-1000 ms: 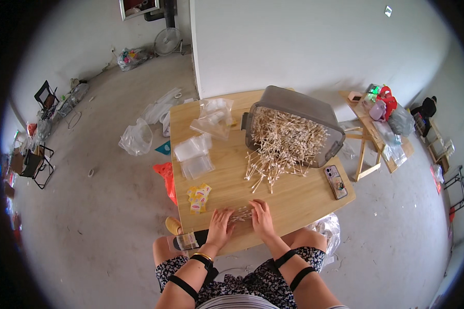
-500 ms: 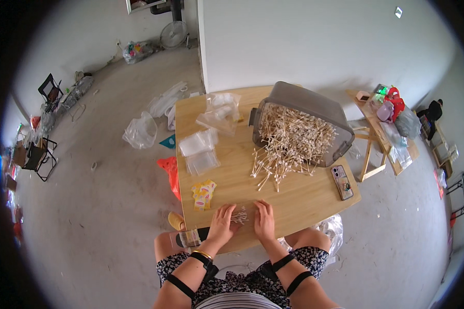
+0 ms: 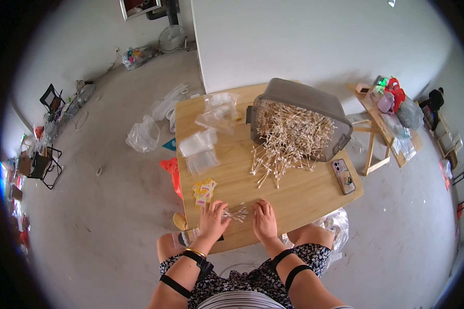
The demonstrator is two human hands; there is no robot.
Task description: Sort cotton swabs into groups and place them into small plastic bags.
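Note:
A loose bundle of cotton swabs (image 3: 236,212) lies near the front edge of the wooden table, between my two hands. My left hand (image 3: 212,220) is at the bundle's left end, thumb and fingers around it, with the swabs fanning out to the right. Just past their right tips, my right hand (image 3: 264,221) rests on the tabletop, fingers bent slightly apart and nothing visible in them. Beside my left wrist, a clear packet of dark-tipped swabs (image 3: 188,237) sits at the table edge, partly hidden. Yellow printed cards (image 3: 204,191) lie just beyond my left hand.
A grey plastic bin (image 3: 304,92) lies tipped on its side, with a heap of cotton swabs (image 3: 294,129) spilling onto the table (image 3: 232,175). Clear plastic bags (image 3: 198,147) are at the left, a phone (image 3: 343,176) at the right. A wooden side table (image 3: 376,116) stands beyond.
The swab bundle now shows more fully, fanned out to the right of my left hand. My left hand has shifted left and slightly forward, away from the right one. The view has tilted a little.

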